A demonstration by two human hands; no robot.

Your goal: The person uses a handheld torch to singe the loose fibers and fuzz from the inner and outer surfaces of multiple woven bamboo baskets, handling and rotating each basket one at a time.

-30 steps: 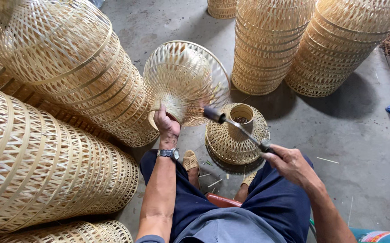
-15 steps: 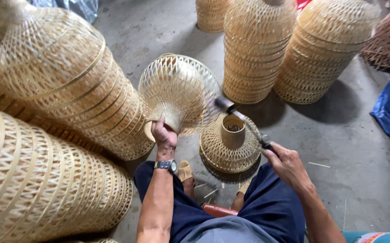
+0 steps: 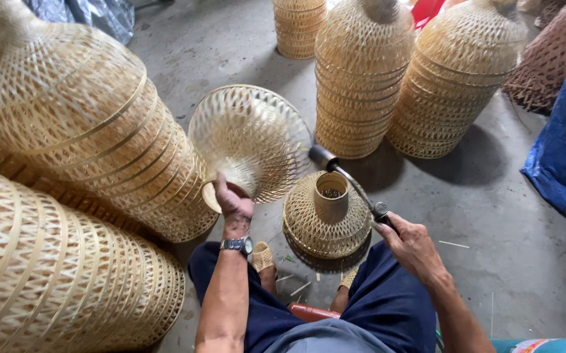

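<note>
Concrete workshop floor, stacked bamboo shades (image 3: 361, 78): my left hand (image 3: 233, 199) grips woven shade (image 3: 251, 145) neck, right hand (image 3: 412, 243) clamps torch (image 3: 351, 180); singeing underway, next needs slow turning.

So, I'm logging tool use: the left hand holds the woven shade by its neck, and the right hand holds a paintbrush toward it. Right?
Not quite. In the head view the right hand holds a torch, not a paintbrush. The left hand does hold the woven shade by its neck.
</note>
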